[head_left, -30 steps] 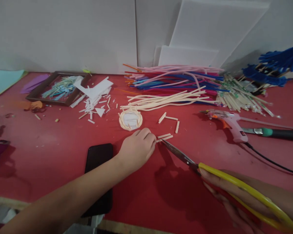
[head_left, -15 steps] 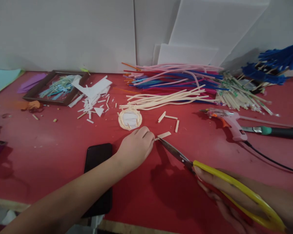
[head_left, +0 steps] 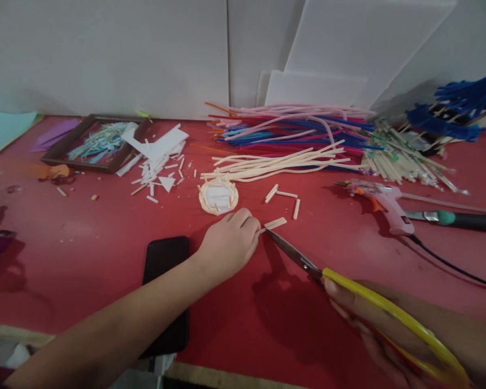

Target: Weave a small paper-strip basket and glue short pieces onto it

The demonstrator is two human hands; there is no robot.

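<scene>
My left hand (head_left: 229, 243) is closed on one end of a few thin cream sticks (head_left: 276, 222), held side by side just above the red table. Wrapped round the yellow handles of a pair of scissors (head_left: 295, 254) is my right hand (head_left: 360, 316). The scissor tips meet the sticks close to my left fingertips. Just beyond my left hand lies a small round white piece (head_left: 218, 199) with a cream rim and short upright pegs. To its right are several short cut cream pieces (head_left: 287, 194).
A black phone (head_left: 166, 265) lies under my left forearm. Behind are cream strips (head_left: 279, 163), coloured pipe cleaners (head_left: 291, 127), white scraps (head_left: 162, 151) and a brown frame (head_left: 75, 162). On the right lie a pink glue gun (head_left: 389, 205) with its cord and a green-and-black-handled tool (head_left: 453, 218).
The whole view has shifted slightly. My hands, the scissors and the sticks keep nearly the same positions relative to one another; the scissors look more closed at the handles.
</scene>
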